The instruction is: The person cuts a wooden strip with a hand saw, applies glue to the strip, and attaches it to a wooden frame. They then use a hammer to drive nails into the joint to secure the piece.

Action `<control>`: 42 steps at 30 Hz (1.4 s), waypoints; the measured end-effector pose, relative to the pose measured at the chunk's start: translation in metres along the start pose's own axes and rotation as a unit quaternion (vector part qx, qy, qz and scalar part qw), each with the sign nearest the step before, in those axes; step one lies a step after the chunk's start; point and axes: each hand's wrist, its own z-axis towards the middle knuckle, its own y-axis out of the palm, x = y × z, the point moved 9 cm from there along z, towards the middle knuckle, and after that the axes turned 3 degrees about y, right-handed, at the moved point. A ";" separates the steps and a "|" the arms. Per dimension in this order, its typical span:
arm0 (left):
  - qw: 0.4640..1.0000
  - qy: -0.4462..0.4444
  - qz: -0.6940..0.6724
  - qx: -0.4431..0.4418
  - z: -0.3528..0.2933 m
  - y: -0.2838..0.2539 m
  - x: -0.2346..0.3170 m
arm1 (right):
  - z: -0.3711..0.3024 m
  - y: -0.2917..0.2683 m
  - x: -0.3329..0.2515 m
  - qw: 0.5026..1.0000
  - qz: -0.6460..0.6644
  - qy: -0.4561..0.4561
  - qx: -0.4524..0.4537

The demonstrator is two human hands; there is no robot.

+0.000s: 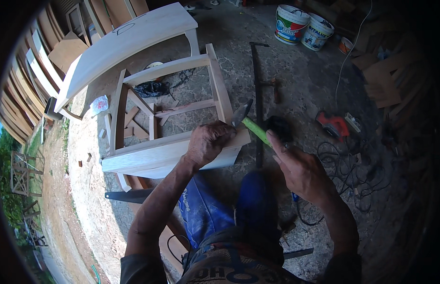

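My right hand grips a hammer by its bright green handle. The dark metal hammer head is over the near right corner of a wooden frame. Close beside that head, my left hand rests on the frame's near rail with its fingers pinched together. Whatever lies between those fingertips, if anything, is hidden. The frame is pale, unpainted wood with legs and crossbars, and it stands on the floor in front of my knees.
A white bench-like piece stands behind the frame. A long bar clamp lies to its right. Further right are a red power tool and tangled cables. Paint buckets stand far right; a handsaw lies near my left forearm.
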 end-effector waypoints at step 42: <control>0.984 0.016 0.158 -0.076 0.000 0.008 0.016 | 0.001 0.007 0.009 0.992 0.081 0.021 0.093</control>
